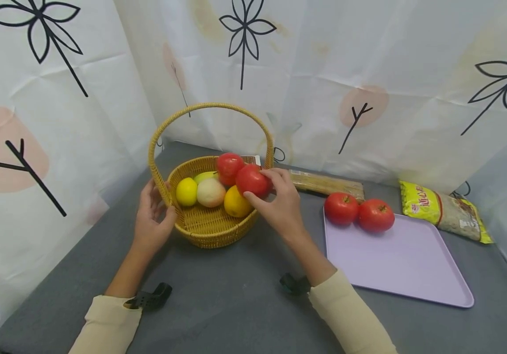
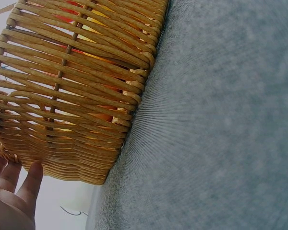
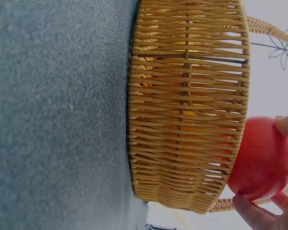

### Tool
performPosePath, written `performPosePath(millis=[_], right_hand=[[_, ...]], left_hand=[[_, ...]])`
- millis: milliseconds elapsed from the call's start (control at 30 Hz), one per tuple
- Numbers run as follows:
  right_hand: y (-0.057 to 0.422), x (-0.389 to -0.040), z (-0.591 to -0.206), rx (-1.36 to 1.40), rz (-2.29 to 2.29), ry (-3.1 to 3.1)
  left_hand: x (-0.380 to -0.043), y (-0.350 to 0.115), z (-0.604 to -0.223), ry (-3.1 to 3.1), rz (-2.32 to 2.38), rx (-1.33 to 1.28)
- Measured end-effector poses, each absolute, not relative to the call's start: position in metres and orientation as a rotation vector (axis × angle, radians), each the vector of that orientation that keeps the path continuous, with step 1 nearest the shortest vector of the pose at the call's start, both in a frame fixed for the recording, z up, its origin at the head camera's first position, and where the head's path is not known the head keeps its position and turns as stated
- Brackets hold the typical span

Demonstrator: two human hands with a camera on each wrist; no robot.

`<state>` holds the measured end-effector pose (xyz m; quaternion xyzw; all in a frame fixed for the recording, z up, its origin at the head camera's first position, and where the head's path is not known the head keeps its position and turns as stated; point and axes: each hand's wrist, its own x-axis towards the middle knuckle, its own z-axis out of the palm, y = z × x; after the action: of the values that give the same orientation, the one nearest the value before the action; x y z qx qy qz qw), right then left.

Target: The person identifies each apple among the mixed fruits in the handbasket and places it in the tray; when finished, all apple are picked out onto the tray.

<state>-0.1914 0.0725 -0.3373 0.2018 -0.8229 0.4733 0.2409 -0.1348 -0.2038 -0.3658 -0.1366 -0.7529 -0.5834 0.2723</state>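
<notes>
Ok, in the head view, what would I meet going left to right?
Left hand, yellow fruit, pale fruit, red fruit in the right hand, left tomato of the pair, right tomato, yellow-ended packet.

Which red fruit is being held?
The red fruit at the basket's right side, pinched by the right hand; another is in the basket, two at the tray's far edge.

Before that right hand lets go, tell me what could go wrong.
The red fruit in the right hand is at the rim of the basket, so it might slip outside. It could also knock the orange-yellow fruit just below it. The two round red fruits at the far edge of the tray might roll if bumped.
</notes>
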Motion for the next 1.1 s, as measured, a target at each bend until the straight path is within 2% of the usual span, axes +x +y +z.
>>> performPosePath(millis=[367, 667, 933, 1100], right_hand=[[0.087, -0.188, -0.338, 0.557, 1.253, -2.214], [0.100, -0.186, -0.338, 0.519, 1.228, -2.222], [0.110, -0.184, -0.338, 0.495, 1.214, -2.242], [0.116, -0.182, -0.337, 0.489, 1.224, -2.231]], left_hand=[[-0.152, -0.217, -0.392, -2.000, -1.605, -0.383], [-0.151, -0.216, -0.390, -2.014, -1.559, -0.382], [-0.136, -0.204, -0.368, -2.032, -1.549, -0.367], [-0.143, -0.209, -0.377, -2.043, -1.554, -0.352]])
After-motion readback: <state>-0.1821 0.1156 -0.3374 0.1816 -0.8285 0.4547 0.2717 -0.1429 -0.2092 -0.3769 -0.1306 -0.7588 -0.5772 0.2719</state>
